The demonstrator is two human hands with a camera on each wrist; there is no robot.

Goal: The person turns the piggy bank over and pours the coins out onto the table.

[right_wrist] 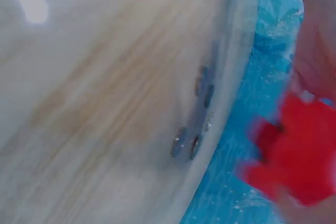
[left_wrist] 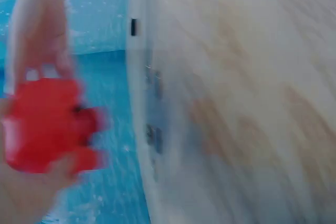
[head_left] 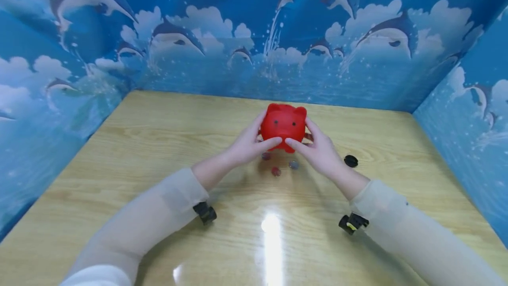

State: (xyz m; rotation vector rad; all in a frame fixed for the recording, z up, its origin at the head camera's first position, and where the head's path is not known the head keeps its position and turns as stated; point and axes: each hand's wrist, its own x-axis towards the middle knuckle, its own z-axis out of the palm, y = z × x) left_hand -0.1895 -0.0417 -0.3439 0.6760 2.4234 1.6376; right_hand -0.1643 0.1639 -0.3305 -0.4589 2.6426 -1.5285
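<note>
Both hands hold a red piggy bank (head_left: 282,122) up over the far half of the table, its eyes toward me. On its left side my left hand (head_left: 254,142) grips it, thumb across the lower front. My right hand (head_left: 317,149) grips the opposite side, and the two thumb tips almost meet. The piggy bank is a blurred red shape in the left wrist view (left_wrist: 44,124) and the right wrist view (right_wrist: 307,153). Below it on the table lie a reddish coin-like disc (head_left: 276,171), a silvery one (head_left: 293,164) and a darker one (head_left: 266,156).
A small black oval piece (head_left: 351,160) lies on the wooden table (head_left: 166,136) to the right of my right hand. Blue dolphin-print sheeting (head_left: 222,74) stands along the back and both sides. Bright light reflects off the near tabletop.
</note>
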